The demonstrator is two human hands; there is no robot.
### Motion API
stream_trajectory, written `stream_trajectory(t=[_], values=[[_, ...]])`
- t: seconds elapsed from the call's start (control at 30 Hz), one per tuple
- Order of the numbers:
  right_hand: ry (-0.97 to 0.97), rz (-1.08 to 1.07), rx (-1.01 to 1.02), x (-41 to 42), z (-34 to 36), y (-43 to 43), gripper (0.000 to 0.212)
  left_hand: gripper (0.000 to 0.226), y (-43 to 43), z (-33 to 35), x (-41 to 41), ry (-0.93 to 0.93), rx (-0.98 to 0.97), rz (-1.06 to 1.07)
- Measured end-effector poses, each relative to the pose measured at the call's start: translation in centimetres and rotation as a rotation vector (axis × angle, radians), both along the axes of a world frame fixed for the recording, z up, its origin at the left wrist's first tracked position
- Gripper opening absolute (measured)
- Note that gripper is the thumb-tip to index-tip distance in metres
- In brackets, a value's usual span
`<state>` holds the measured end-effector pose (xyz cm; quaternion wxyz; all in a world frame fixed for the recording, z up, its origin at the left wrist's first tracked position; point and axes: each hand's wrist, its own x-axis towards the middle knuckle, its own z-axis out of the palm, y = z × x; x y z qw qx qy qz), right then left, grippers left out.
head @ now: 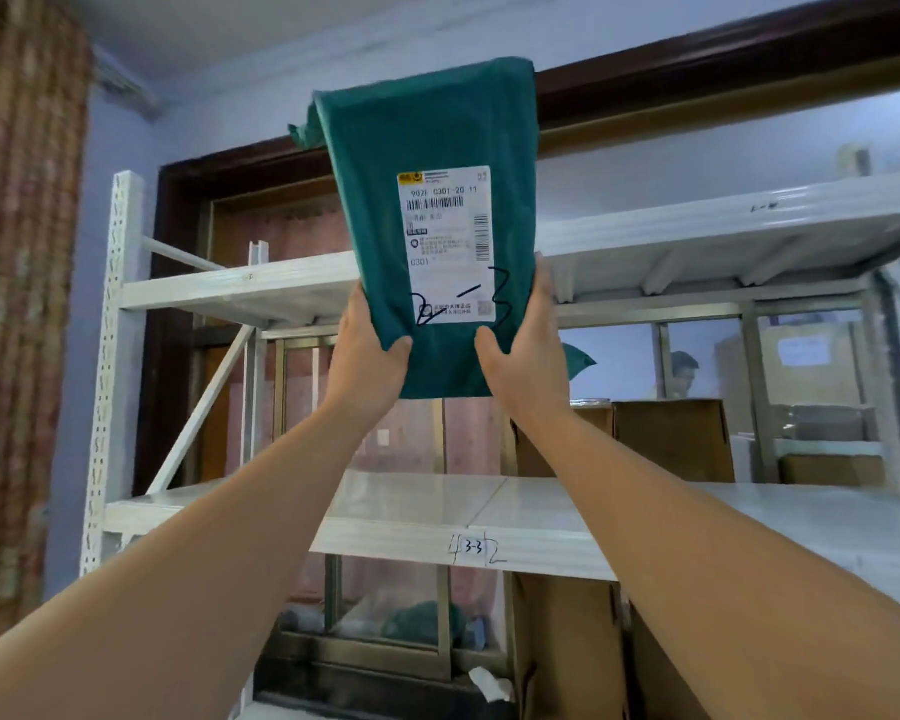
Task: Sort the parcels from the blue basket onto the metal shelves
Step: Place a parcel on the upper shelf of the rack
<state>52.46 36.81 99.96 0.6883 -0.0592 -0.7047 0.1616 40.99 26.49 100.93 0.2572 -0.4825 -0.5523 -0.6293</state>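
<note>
Both hands are raised and closed on one green parcel [427,220], held upright in front of the shelves. The left hand [367,356] grips its lower edge at 7 o'clock, thumb on the front face. The right hand [526,350] grips at 5 o'clock, thumb likewise forward, fingers wrapped behind. The label [448,241] faces the camera; a handwritten mark across its foot reads roughly "2-3".

The parcel hangs across the front of the upper shelf [230,291] and is not resting on it. The lower shelf [541,522], at 6 o'clock, carries a tag reading "3-3" on its front lip and shows bare in its near part. A second green parcel [578,361] shows at 3 o'clock of the right hand, partly hidden.

The basket is out of view, so the remaining count cannot be told. Judgement: sorting is under way; this parcel is read but not yet placed.
</note>
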Motion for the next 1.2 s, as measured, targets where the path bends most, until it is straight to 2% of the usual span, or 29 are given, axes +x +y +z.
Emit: stream_trajectory(t=[0.13, 0.33, 0.47, 0.63, 0.77, 0.97, 1.1, 1.2], values=[[0.063, -0.079, 0.081, 1.0, 1.8, 1.5, 0.077, 0.064, 2.5, 1.9, 1.1, 0.021, 0.083, 0.054], [0.157, -0.174, 0.169, 1.2, 4.9, 4.6, 0.069, 0.057, 5.7, 4.6, 1.2, 0.053, 0.168, -0.034], [0.281, -0.277, 0.266, -0.4, 7.7, 5.5, 0.062, 0.056, 7.6, 6.9, 0.7, 0.082, 0.308, -0.143], [0.393, -0.367, 0.376, -3.0, 11.7, 5.6, 0.056, 0.027, 9.5, 10.3, -1.3, 0.081, 0.592, -0.097], [0.442, -0.479, 0.388, -3.9, 15.9, 5.4, 0.045, 0.02, 10.9, 14.1, -3.4, 0.162, 0.669, -0.033], [0.485, -0.558, 0.295, -3.9, 20.1, 4.7, 0.034, 0.019, 11.3, 18.2, -4.3, 0.163, 0.741, -0.139], [0.575, -0.563, 0.35, -5.3, 21.5, 4.8, 0.028, 0.019, 11.1, 20.0, -5.9, 0.271, 0.815, -0.138], [0.551, -0.533, 0.445, -7.8, 21.3, 6.3, 0.03, 0.021, 12.0, 20.4, -8.0, 0.356, 0.79, -0.117]])
